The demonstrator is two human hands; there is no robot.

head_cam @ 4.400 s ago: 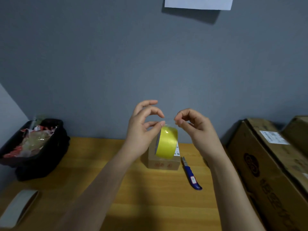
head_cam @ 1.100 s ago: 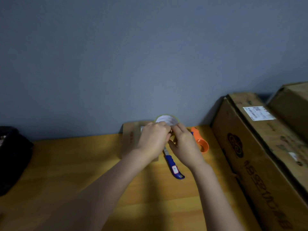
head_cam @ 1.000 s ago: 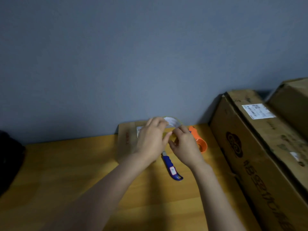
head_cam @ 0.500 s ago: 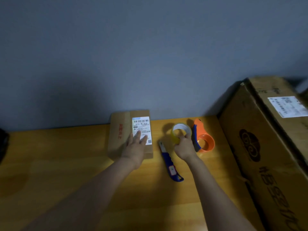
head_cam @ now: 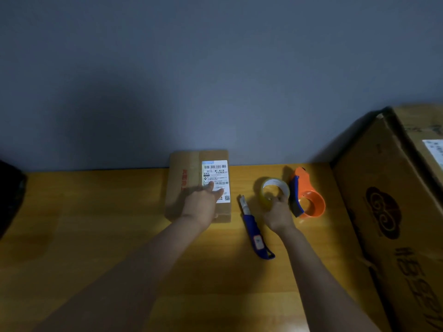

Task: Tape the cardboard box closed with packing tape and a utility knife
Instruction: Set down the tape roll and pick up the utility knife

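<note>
A small cardboard box (head_cam: 183, 185) with a white shipping label lies flat on the wooden table (head_cam: 96, 224) against the wall. My left hand (head_cam: 203, 204) rests palm-down on its top, fingers spread over the label. A yellowish roll of packing tape (head_cam: 273, 189) stands on the table to the right of the box, and my right hand (head_cam: 279, 214) grips its near rim. Between the box and the roll lies a blue utility knife (head_cam: 255, 236), blade end pointing away from me.
An orange tape dispenser (head_cam: 309, 200) sits just right of the roll. A large printed cardboard carton (head_cam: 395, 212) fills the right side. A dark bag (head_cam: 9, 197) shows at the left edge. A grey wall rises behind the table.
Both hands came down from holding the roll together in the air. The left hand went flat onto the box; the right hand set the roll on the table beside the dispenser.
</note>
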